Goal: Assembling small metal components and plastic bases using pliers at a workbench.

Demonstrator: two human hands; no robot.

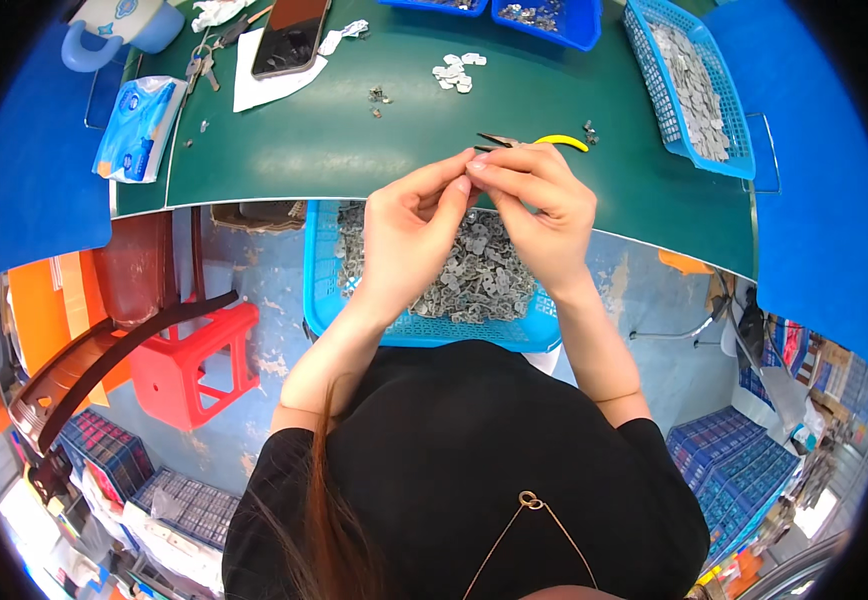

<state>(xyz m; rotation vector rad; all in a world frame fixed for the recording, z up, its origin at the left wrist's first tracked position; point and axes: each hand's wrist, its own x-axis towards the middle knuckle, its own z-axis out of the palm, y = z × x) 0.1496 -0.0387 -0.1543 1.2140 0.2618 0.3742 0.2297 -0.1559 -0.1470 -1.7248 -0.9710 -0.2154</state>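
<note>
My left hand (406,220) and my right hand (546,208) meet fingertip to fingertip over the table's near edge. Thumbs and forefingers of both are pinched together; whatever sits between them is too small and covered to name. Just beyond the right hand lie pliers (566,142) with a yellow handle, their dark jaws pointing left and partly hidden by the fingers. Below both hands, a light-blue basket (320,300) is at my lap, filled with small grey metal-looking parts (484,268).
On the green table (284,150) are a small pile of flat pale pieces (457,72), a phone (292,38), keys (201,66) and a tissue pack (140,130). Blue trays (582,35) stand at the back; a blue basket (740,165) stands right. A red stool (169,385) is left.
</note>
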